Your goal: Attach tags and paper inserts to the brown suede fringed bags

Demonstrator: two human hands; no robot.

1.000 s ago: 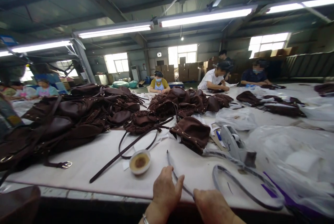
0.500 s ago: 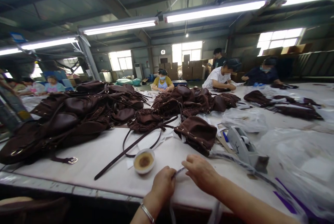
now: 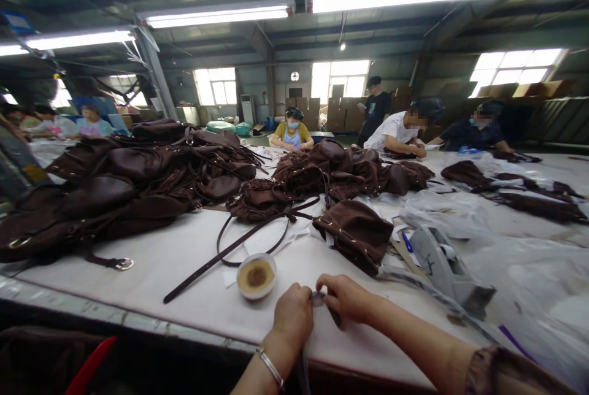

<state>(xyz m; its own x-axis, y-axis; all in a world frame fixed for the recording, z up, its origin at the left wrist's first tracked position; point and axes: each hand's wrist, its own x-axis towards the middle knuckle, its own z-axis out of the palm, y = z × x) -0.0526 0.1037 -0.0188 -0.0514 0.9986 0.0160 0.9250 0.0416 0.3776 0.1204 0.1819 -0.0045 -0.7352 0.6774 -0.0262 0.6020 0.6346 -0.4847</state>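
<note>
My left hand (image 3: 292, 315) and my right hand (image 3: 347, 298) meet at the near edge of the white table (image 3: 156, 266). Both pinch a thin grey strap (image 3: 318, 298) between their fingertips; part of it hangs down below my left wrist, and another stretch trails right across the table. A small white bowl (image 3: 256, 275) of brownish paste stands just left of my left hand. A dark brown fringed bag (image 3: 354, 233) lies just beyond my right hand.
Piles of brown bags (image 3: 115, 189) cover the left and middle of the table, with a loose brown belt (image 3: 221, 257). A grey tape dispenser (image 3: 444, 269) and clear plastic bags (image 3: 529, 272) lie at right. Several people (image 3: 400, 131) work at the far side.
My hands came together from apart, and both now pinch the grey strap at one spot. The view has tilted and shifted slightly.
</note>
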